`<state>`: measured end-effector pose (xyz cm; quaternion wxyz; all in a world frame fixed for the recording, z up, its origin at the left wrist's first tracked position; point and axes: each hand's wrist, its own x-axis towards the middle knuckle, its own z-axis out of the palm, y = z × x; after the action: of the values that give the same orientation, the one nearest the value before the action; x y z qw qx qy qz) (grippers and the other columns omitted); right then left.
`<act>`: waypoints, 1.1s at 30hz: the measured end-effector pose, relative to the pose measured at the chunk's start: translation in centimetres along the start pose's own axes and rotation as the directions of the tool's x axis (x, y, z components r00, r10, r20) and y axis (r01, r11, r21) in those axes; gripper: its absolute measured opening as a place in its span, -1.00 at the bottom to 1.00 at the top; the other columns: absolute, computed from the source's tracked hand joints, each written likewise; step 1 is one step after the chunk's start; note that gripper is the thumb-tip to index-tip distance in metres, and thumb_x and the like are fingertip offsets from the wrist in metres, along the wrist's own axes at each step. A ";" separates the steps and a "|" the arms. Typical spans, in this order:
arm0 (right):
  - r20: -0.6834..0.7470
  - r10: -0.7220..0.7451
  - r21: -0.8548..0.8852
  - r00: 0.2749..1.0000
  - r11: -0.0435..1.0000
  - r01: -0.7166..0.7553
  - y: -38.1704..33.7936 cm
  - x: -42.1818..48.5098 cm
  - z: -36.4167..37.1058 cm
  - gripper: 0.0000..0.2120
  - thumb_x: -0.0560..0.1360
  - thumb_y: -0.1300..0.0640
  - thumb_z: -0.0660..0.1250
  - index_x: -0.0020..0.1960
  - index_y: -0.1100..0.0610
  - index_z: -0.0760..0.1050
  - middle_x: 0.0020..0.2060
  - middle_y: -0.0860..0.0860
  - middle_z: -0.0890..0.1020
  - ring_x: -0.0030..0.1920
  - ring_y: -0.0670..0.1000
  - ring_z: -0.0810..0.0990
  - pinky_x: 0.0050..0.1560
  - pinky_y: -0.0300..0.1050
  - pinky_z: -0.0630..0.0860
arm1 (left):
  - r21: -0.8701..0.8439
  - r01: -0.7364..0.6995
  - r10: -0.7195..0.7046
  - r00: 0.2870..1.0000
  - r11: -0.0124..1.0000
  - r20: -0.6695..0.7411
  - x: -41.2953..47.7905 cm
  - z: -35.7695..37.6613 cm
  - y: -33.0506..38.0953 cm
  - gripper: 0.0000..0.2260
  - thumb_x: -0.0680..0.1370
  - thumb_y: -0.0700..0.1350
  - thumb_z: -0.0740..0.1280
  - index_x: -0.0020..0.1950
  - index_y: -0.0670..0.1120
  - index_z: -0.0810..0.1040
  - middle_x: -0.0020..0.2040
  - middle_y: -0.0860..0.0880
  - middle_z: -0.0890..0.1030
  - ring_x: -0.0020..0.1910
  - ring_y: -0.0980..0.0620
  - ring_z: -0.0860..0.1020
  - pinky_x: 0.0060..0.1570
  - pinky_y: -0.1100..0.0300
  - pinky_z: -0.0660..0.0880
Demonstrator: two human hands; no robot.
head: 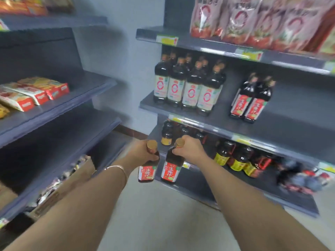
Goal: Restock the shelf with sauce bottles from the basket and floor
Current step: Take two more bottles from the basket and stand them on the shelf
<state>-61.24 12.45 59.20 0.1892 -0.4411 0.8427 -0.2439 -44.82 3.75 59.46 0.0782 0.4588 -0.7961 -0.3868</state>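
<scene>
Left hand (143, 153): fingers curled round the neck of the left bottle (147, 173), just under its gold cap. The bottle hangs upright in the air and touches no shelf.
Right hand (190, 149): grips the neck of the right bottle (170, 172) the same way, with thumb and fingers wrapped below the cap.
Held bottles: dark sauce with red labels and white characters. They hang side by side, near each other but apart, at the left end of the lower shelf (217, 187) and above the floor (154, 214). Whether the right bottle's base touches the shelf edge cannot be told.
Bracelet (118, 168): thin and pale, on the left wrist.
Lower shelf: yellow-label bottles (235, 160) stand in rows just right of the right hand. Farther right are blurred packs (299, 178), too smeared to identify.
Middle shelf (293, 116): a red-label pair (251, 105) of the same sauce stands upright, the two touching, with bare board to the right. Apart on the left is a block of white-label bottles (186, 91), more than one row deep.
Top shelf (208, 44): pink pouches (253, 20) stand in a row. Yellow-green price tags (167, 40) sit on the front edge.
Left shelving unit (54, 109): red-and-white packets (32, 93) lie flat on one board. A cardboard box (59, 187) of small packs sits on a lower board.
</scene>
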 end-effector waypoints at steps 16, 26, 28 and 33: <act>-0.430 0.214 0.258 0.877 0.960 -0.108 18.7 -1.3 -21.0 -0.58 0.44 -0.03 0.39 0.20 0.12 0.38 -0.02 0.07 0.61 -0.03 0.07 0.60 0.02 0.03 0.56 | -0.166 -0.431 0.452 0.885 0.887 0.114 6.1 12.4 26.8 -0.67 0.42 -0.13 0.46 0.11 -0.20 0.51 0.10 -0.17 0.59 0.14 -0.14 0.52 0.20 0.05 0.41; -0.569 0.204 0.219 0.797 0.971 -0.092 20.6 5.8 -28.0 -0.57 0.45 -0.05 0.38 0.21 0.10 0.37 -0.12 -0.04 0.55 -0.05 0.07 0.61 -0.01 0.08 0.59 | -0.292 -0.531 0.587 0.794 0.796 0.156 12.9 12.3 33.4 -0.61 0.42 -0.16 0.45 0.20 -0.11 0.42 0.10 -0.07 0.59 0.09 -0.01 0.55 0.17 0.12 0.45; -0.591 0.204 0.226 0.780 0.971 -0.083 20.8 7.4 -28.7 -0.57 0.45 -0.05 0.38 0.21 0.11 0.36 -0.07 0.02 0.58 -0.04 0.09 0.62 -0.02 0.09 0.59 | -0.291 -0.521 0.577 0.802 0.802 0.154 13.9 12.3 33.9 -0.58 0.42 -0.17 0.45 0.22 -0.14 0.41 0.11 -0.10 0.59 0.11 -0.05 0.55 0.20 0.05 0.46; -0.578 0.207 0.257 0.789 0.964 -0.065 21.4 11.9 -29.2 -0.57 0.48 -0.02 0.36 0.22 0.15 0.32 0.02 0.13 0.61 -0.01 0.15 0.62 0.00 0.13 0.58 | -0.259 -0.505 0.547 0.827 0.823 0.126 16.2 12.6 35.2 -0.60 0.43 -0.18 0.44 0.21 -0.15 0.41 0.12 -0.15 0.59 0.13 -0.10 0.54 0.23 -0.03 0.45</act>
<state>-97.19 20.21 69.27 -0.0219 -0.2548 0.8559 -0.4496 -83.62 7.61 71.25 0.1532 0.1689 -0.8493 -0.4762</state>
